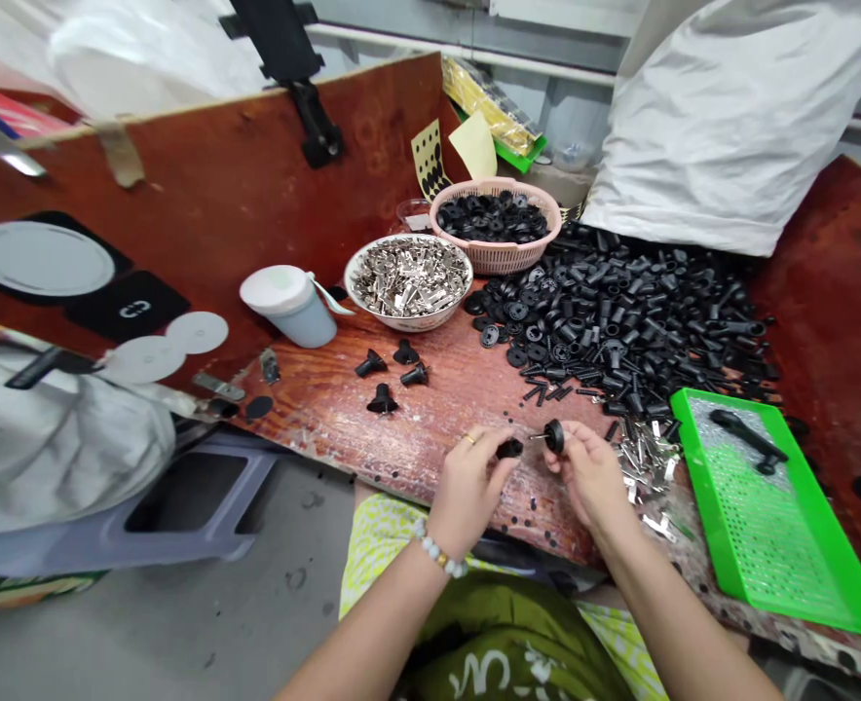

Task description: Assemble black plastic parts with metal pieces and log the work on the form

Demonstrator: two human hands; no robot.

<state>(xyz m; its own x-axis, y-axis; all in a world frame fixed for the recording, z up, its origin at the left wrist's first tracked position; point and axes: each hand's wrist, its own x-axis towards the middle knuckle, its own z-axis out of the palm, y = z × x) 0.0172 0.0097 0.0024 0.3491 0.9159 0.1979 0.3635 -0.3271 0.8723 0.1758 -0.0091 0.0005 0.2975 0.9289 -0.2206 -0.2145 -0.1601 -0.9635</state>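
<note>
Near the front edge of the bench, my left hand is closed on a small black plastic part. Facing it, my right hand pinches a round black disc from which a thin metal piece points toward the left. A narrow gap separates the two parts. Beyond my left hand lie several black flared pieces. To the right of my right hand are loose metal clips, and behind it spreads a large heap of black plastic parts.
A bowl of metal clips and a pink basket of black discs stand at the back. A lidded cup is on the left. The green tray lies at right, holding a black handle-like piece. Wooden walls border the bench.
</note>
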